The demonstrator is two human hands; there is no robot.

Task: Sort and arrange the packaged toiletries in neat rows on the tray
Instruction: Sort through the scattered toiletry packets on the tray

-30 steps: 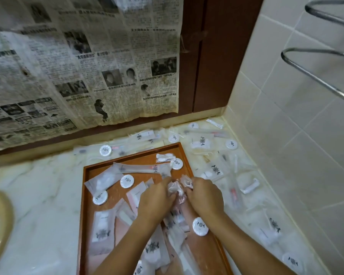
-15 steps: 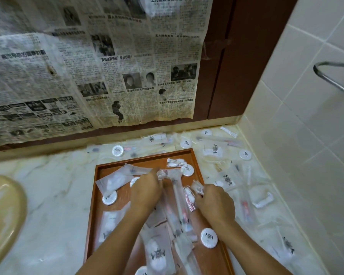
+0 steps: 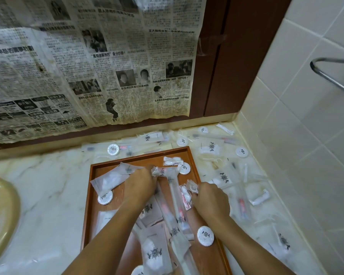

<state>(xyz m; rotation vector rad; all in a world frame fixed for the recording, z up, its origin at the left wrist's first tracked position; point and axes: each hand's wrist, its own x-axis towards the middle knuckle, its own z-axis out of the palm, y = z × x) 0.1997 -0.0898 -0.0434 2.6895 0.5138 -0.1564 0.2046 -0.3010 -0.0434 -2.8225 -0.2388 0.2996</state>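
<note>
Over the tray [image 3: 88, 205], both hands grip packets [image 3: 175, 207].

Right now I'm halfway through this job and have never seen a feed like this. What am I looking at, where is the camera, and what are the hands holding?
There is no machine here: these are a person's two bare hands, filmed by one wide-angle camera worn on the head, looking forward and down.

The wooden tray sits on a pale marble counter, with newspaper hung on the wall behind and tiled wall to the right. Clear packets and round white soaps lie scattered on the tray and on the counter around it, not yet in rows.

The left hand pinches the top end of a long clear packet that runs down the middle of the tray. The right hand grips a small crinkled packet. One round soap lies on the tray by the right forearm.
</note>
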